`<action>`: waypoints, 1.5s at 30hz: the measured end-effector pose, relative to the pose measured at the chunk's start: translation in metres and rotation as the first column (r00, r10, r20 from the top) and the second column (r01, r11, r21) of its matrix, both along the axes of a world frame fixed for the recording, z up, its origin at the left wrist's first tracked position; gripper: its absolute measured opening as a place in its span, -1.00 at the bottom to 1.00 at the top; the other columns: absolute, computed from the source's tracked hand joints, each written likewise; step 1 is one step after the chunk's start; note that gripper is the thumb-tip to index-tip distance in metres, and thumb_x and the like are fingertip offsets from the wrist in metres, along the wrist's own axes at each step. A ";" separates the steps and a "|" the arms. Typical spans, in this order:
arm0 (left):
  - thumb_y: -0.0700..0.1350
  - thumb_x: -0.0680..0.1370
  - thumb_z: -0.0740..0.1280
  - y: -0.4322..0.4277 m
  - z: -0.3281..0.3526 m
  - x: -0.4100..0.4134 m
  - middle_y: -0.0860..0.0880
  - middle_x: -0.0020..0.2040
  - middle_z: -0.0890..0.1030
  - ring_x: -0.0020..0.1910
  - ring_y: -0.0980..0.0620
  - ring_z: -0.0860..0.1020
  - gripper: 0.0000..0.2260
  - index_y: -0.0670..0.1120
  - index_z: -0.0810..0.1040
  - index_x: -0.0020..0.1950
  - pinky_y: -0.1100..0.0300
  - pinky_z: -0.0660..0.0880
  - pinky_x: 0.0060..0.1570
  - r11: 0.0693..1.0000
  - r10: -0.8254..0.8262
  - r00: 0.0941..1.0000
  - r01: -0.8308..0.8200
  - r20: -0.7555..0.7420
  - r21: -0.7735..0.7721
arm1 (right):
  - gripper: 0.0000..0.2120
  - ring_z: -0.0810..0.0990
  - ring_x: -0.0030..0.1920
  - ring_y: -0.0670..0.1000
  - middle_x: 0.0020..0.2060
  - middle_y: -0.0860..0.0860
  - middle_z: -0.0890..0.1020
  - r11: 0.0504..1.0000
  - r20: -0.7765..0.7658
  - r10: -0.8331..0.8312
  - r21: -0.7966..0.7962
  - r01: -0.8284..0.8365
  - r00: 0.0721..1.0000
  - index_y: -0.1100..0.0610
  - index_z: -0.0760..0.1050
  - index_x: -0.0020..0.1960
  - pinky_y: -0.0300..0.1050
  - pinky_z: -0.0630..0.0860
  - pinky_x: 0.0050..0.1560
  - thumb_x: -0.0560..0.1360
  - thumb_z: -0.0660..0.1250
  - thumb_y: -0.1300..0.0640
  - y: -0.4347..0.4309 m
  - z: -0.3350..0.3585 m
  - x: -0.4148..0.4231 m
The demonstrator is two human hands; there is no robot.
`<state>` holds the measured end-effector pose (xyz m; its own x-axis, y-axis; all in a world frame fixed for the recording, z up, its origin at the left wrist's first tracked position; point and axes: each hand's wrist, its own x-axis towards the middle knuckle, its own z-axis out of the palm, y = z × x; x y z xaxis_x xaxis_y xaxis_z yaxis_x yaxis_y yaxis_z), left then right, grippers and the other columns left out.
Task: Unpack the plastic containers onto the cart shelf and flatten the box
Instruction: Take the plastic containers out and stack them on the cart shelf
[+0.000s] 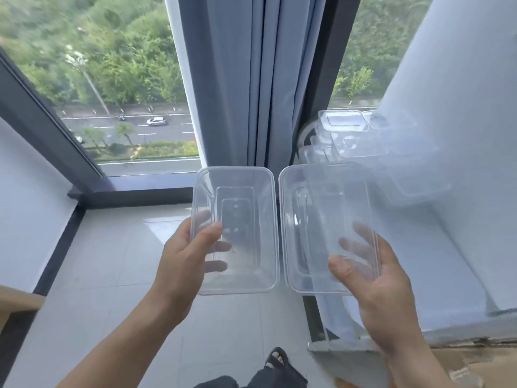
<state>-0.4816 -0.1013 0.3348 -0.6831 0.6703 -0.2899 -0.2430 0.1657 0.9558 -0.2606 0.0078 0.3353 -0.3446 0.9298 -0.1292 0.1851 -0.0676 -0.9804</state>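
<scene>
My left hand (190,256) grips a clear rectangular plastic container (246,191) by its left side, thumb inside the rim and fingers underneath. My right hand (369,278) holds a second clear container (296,219) with a clear lid or inner piece (335,197) lying in it, thumb on top, fingers showing through the plastic. Both containers hover side by side at chest height. Several more clear containers (352,135) sit on a white surface (436,247) at the right. A torn strip of cardboard box (472,359) shows at the bottom right.
A grey-blue curtain (251,79) hangs straight ahead over a tall window (112,79) with a dark frame. Pale floor tiles (117,275) lie below. A wooden corner (16,301) juts in at the left edge. My sandalled foot (277,359) is at the bottom.
</scene>
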 end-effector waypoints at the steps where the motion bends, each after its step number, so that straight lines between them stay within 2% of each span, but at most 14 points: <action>1: -0.02 0.50 0.44 0.007 -0.001 -0.005 0.09 -0.03 0.69 -0.02 -0.07 0.68 -0.61 -0.03 0.52 0.31 -0.04 0.61 -0.11 1.000 0.013 1.000 -0.013 -0.006 0.001 | -0.34 0.65 0.02 -0.23 0.16 -0.12 0.61 1.000 -0.001 0.009 -0.001 -0.009 1.000 -0.16 0.42 0.34 -0.26 0.51 0.03 0.25 0.46 -0.06 0.009 0.000 -0.006; 5: 0.07 0.42 0.39 0.031 -0.002 -0.022 0.09 -0.02 0.69 -0.04 -0.05 0.68 -0.54 -0.02 0.53 0.29 0.01 0.58 -0.15 0.999 0.037 0.999 -0.037 -0.009 0.007 | -0.33 0.66 0.02 -0.23 0.16 -0.11 0.61 0.999 -0.013 0.039 -0.018 -0.040 0.999 -0.13 0.42 0.36 -0.23 0.52 0.04 0.26 0.47 -0.03 0.039 0.001 -0.024; 10: 0.02 0.45 0.43 0.066 -0.009 -0.051 0.05 -0.01 0.69 -0.07 -0.01 0.69 -0.57 -0.02 0.52 0.31 0.00 0.59 -0.15 1.000 0.029 0.999 -0.029 0.020 -0.007 | -0.34 0.65 0.03 -0.24 0.15 -0.15 0.62 0.999 0.009 0.037 -0.027 -0.037 0.999 -0.15 0.42 0.35 -0.28 0.54 -0.03 0.26 0.47 -0.03 0.074 -0.001 -0.054; 14: -0.10 0.58 0.37 0.108 -0.012 -0.090 -0.02 -0.01 0.69 -0.14 -0.01 0.67 -0.78 -0.03 0.56 0.22 0.00 0.58 -0.16 1.000 -0.022 0.999 0.021 0.040 0.011 | -0.33 0.65 0.05 -0.20 0.14 -0.15 0.63 0.999 0.015 -0.026 -0.030 0.026 1.000 -0.13 0.43 0.35 -0.26 0.60 -0.01 0.25 0.48 -0.03 0.102 -0.005 -0.087; 17: -0.14 0.61 0.31 0.145 -0.012 -0.125 -0.11 0.02 0.70 -0.19 0.00 0.65 -0.83 -0.07 0.57 0.19 0.13 0.57 -0.28 0.992 -0.123 0.992 0.122 0.041 0.029 | -0.32 0.67 0.05 -0.15 0.18 -0.12 0.61 0.995 0.024 -0.088 -0.039 0.089 0.996 -0.16 0.43 0.34 -0.27 0.59 -0.04 0.24 0.48 -0.05 0.123 -0.005 -0.117; 19: -0.10 0.59 0.35 0.168 -0.010 -0.150 -0.16 0.05 0.68 -0.16 -0.01 0.66 -0.81 -0.07 0.57 0.20 0.10 0.58 -0.23 0.983 -0.182 0.982 0.180 0.043 0.041 | -0.32 0.68 0.06 -0.10 0.18 -0.10 0.62 0.988 0.027 -0.147 -0.041 0.148 0.989 -0.18 0.44 0.32 -0.18 0.57 0.05 0.22 0.49 -0.06 0.136 -0.003 -0.137; 21: -0.01 0.51 0.40 0.190 -0.007 -0.171 -0.16 0.07 0.67 -0.11 -0.05 0.67 -0.71 -0.06 0.57 0.20 -0.04 0.59 -0.11 0.972 -0.235 0.971 0.234 0.037 0.033 | -0.33 0.68 0.07 -0.06 0.17 -0.10 0.63 0.979 0.023 -0.200 -0.034 0.200 0.980 -0.20 0.45 0.30 -0.06 0.56 0.16 0.20 0.50 -0.08 0.148 -0.001 -0.152; 23: 0.05 0.43 0.37 0.212 -0.005 -0.187 -0.14 0.08 0.68 -0.07 -0.08 0.68 -0.63 -0.04 0.57 0.21 -0.13 0.59 -0.01 0.961 -0.278 0.960 0.277 0.043 0.022 | -0.36 0.68 0.07 -0.05 0.16 -0.11 0.63 0.967 0.025 -0.252 -0.032 0.253 0.967 -0.23 0.45 0.28 -0.02 0.54 0.20 0.21 0.50 -0.08 0.156 0.002 -0.164; 26: 0.02 0.45 0.37 0.246 -0.006 -0.198 -0.14 0.07 0.68 -0.06 -0.09 0.68 -0.64 -0.06 0.57 0.21 -0.12 0.60 0.00 0.940 -0.341 0.939 0.341 0.049 0.005 | -0.39 0.68 0.06 -0.07 0.13 -0.15 0.64 0.938 0.038 -0.342 -0.039 0.343 0.939 -0.27 0.46 0.27 0.02 0.52 0.26 0.23 0.49 -0.09 0.167 0.000 -0.169; 30: -0.12 0.60 0.32 0.292 -0.008 -0.190 -0.13 0.05 0.69 -0.06 -0.12 0.68 -0.82 -0.07 0.57 0.20 -0.13 0.59 -0.01 0.907 -0.421 0.905 0.422 0.059 0.001 | -0.39 0.67 0.07 -0.07 0.13 -0.14 0.64 0.890 0.050 -0.448 -0.066 0.451 0.892 -0.28 0.47 0.25 0.11 0.52 0.27 0.22 0.50 -0.09 0.183 -0.004 -0.161; 36: -0.10 0.60 0.32 0.363 -0.006 -0.145 -0.02 -0.06 0.70 -0.14 -0.03 0.69 -0.84 -0.05 0.53 0.18 -0.19 0.60 0.00 0.844 -0.535 0.845 0.535 0.032 -0.022 | -0.39 0.66 0.07 -0.10 0.09 -0.17 0.65 0.801 0.036 -0.592 -0.079 0.593 0.805 -0.26 0.47 0.25 0.09 0.53 0.25 0.22 0.51 -0.08 0.213 -0.009 -0.124; 40: -0.02 0.56 0.38 0.402 -0.003 -0.110 -0.04 -0.02 0.70 -0.06 -0.04 0.70 -0.83 -0.01 0.56 0.14 -0.04 0.67 -0.12 0.771 -0.636 0.772 0.633 -0.018 -0.068 | -0.37 0.65 0.05 -0.19 0.12 -0.16 0.63 0.754 0.029 -0.652 -0.083 0.652 0.758 -0.23 0.43 0.30 -0.03 0.54 0.19 0.25 0.49 -0.07 0.231 -0.013 -0.098; 43: 0.01 0.55 0.40 0.430 -0.005 -0.089 -0.04 -0.05 0.70 -0.04 -0.15 0.68 -0.78 0.00 0.57 0.16 -0.25 0.61 -0.01 0.739 -0.671 0.742 0.667 -0.014 -0.099 | -0.36 0.64 0.06 -0.23 0.16 -0.17 0.62 0.715 0.021 -0.693 -0.108 0.690 0.721 -0.21 0.41 0.31 -0.12 0.51 0.16 0.25 0.49 -0.08 0.240 -0.016 -0.083; 45: -0.03 0.57 0.39 0.448 -0.009 -0.077 -0.02 -0.09 0.71 -0.04 -0.16 0.68 -0.77 -0.01 0.55 0.20 -0.30 0.59 0.02 0.722 -0.688 0.726 0.684 -0.001 -0.104 | -0.38 0.63 0.06 -0.25 0.18 -0.18 0.61 0.684 0.034 -0.722 -0.115 0.721 0.691 -0.23 0.41 0.28 -0.18 0.49 0.14 0.25 0.48 -0.09 0.245 -0.018 -0.075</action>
